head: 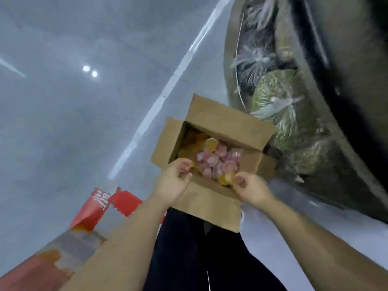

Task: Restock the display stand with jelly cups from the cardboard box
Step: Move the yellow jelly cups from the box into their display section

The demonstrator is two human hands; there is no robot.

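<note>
Box: cardboard box point(212, 198) on the grey floor point(63, 101), flaps spread, pink and yellow jelly cups point(212, 160) heaped inside.
Left hand point(174, 181): at the near-left rim, fingers curled; contents blurred, cannot tell.
Right hand point(249, 187): at the near-right rim, fingers curled beside a yellow cup; grip unclear.

Grey floor point(73, 122) with white stripe point(168, 85); red packaging point(98, 206) lower left; bagged greens point(277, 101) right.
</note>
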